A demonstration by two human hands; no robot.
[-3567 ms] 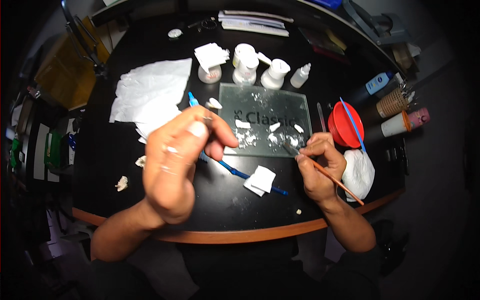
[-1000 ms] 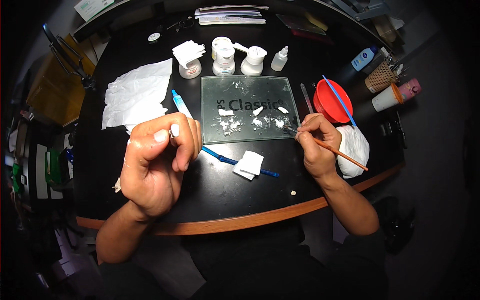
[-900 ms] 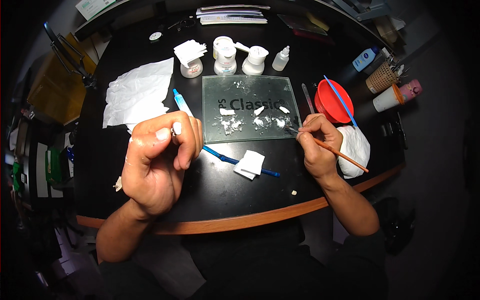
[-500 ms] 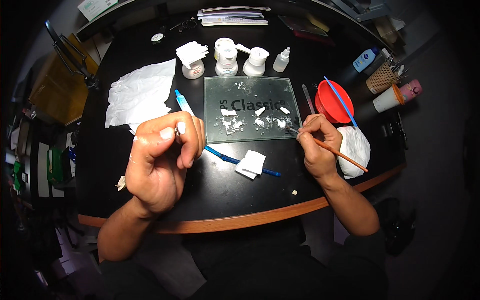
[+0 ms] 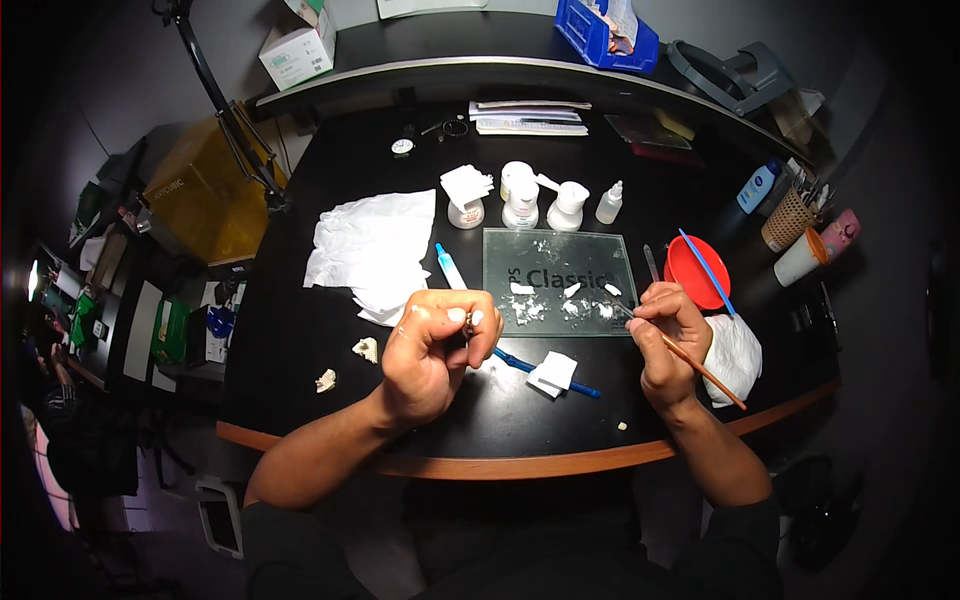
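One glass slab (image 5: pixel 600 250) lies beyond and between your left hand (image 5: pixel 425 350) and right hand (image 5: pixel 668 345), both pinched closed: right on a brush (image 5: pixel 705 372), likely light, stiff, best held near its tip; left on a white piece (image 5: pixel 477 317), probably fragile, best taken edgewise.

The scene is taken from the person's head, where a wide fisheye camera is worn, the left one of two. It is pointed down and forward, so the black table (image 5: pixel 500 425) is viewed from above and quite near. The left hand (image 5: pixel 440 345) is placed close to the centre, toward seven o'clock, and the right hand (image 5: pixel 672 335) just past three. At twelve o'clock a shelf (image 5: pixel 450 50) is included, and at six, dark clothing (image 5: pixel 500 540). Straight edges are bent toward the rim.
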